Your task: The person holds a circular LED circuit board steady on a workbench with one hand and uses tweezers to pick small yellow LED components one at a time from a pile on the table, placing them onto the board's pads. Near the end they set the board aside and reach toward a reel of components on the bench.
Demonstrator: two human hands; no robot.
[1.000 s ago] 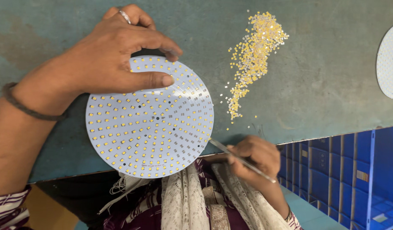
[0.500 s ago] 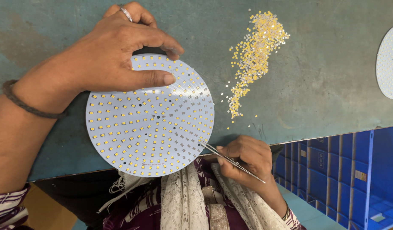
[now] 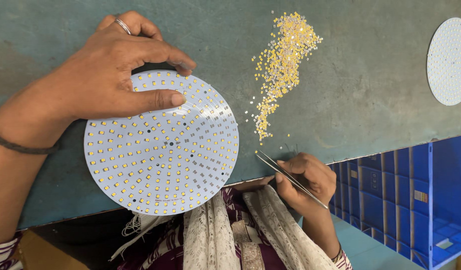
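Head view is showing a teal bench [image 3: 350,75] carrying a loose pile of tiny yellow chips [image 3: 280,65] toward its far edge, a second round white board [image 3: 448,60] lying at its right edge, and blue crates [image 3: 405,195] standing below the near edge. One round white board [image 3: 160,150] studded with yellow chips is lying at the near edge, with the left hand [image 3: 105,75] pressing flat on its far-left part, thumb across the face. Just right of it, the right hand [image 3: 305,177] is pinching one pair of tweezers [image 3: 285,175], tips pointing at the pile.
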